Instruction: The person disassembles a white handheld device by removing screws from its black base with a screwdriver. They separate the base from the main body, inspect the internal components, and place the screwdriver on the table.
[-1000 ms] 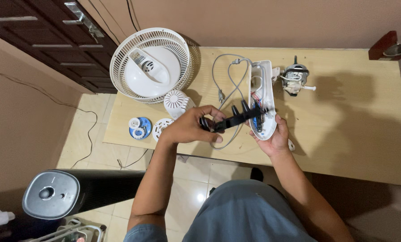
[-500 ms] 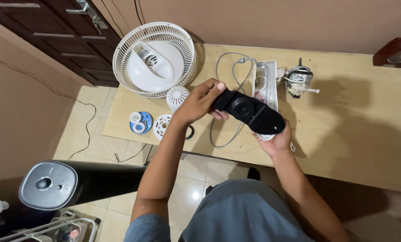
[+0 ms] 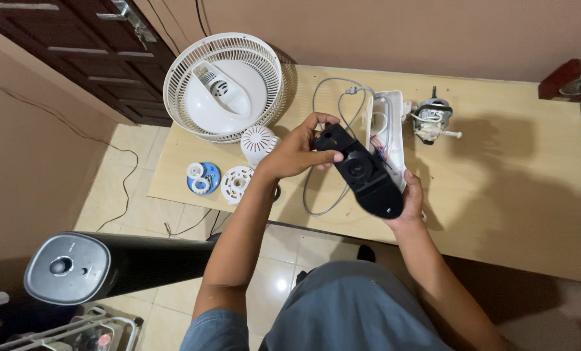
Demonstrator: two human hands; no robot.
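Observation:
My left hand [image 3: 298,152] grips the upper end of a flat black plastic cover [image 3: 361,171] held above the wooden table [image 3: 511,195]. My right hand [image 3: 410,203] supports the cover's lower end from beneath, mostly hidden behind it. Just behind the cover lies a white fan housing [image 3: 389,130] with wires inside and a grey cable [image 3: 329,117] looping from it. A bare fan motor [image 3: 431,122] sits to the right of the housing.
A white fan grille with blade [image 3: 224,87] lies at the table's back left. A small white vented cap [image 3: 258,143], a white round disc [image 3: 237,183] and a blue disc [image 3: 203,178] lie near the left edge. A black tower appliance [image 3: 102,265] stands on the floor.
The black cover has turned from edge-on to face-up and lifted toward me. My left hand has shifted from its left end to its upper end.

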